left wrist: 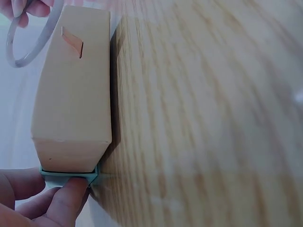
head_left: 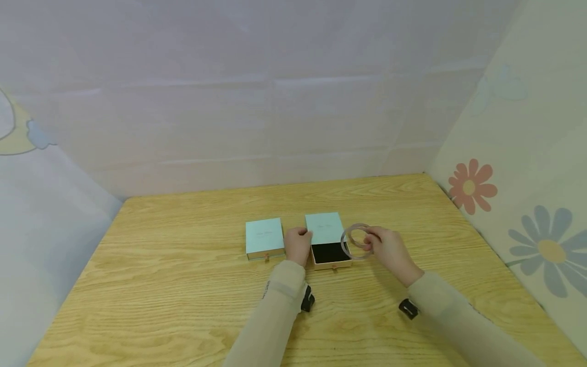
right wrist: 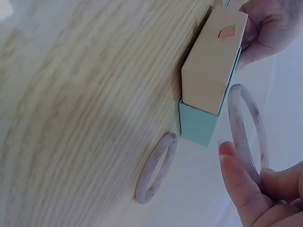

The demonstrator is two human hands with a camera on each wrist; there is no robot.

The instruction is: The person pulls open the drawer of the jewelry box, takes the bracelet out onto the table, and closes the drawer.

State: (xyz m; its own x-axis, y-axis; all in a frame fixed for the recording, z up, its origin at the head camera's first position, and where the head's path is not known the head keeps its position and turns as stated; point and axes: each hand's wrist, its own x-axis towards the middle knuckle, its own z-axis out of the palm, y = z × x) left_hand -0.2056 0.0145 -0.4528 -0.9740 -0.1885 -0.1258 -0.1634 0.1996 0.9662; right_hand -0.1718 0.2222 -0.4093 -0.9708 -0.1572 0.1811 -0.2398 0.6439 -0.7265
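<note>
My right hand (head_left: 390, 250) pinches a pale, marbled bangle (right wrist: 238, 127) between thumb and fingers, above the front right of a jewellery box. That box has a pale teal sleeve (head_left: 324, 228), and its cream drawer (head_left: 332, 265) is pulled out towards me, showing a black lining (head_left: 329, 253). On the left side of the sleeve, my left hand (head_left: 298, 247) grips its edge with thumb and fingers, as the left wrist view shows. A second marbled bangle (right wrist: 149, 164) lies on the table beside the box.
A closed teal box (head_left: 264, 235) of the same kind stands to the left of my left hand. Both boxes rest on a wood-grain table (head_left: 183, 285). Pale fabric (head_left: 275, 112) hangs behind the table, and flower-printed fabric (head_left: 518, 168) borders its right side.
</note>
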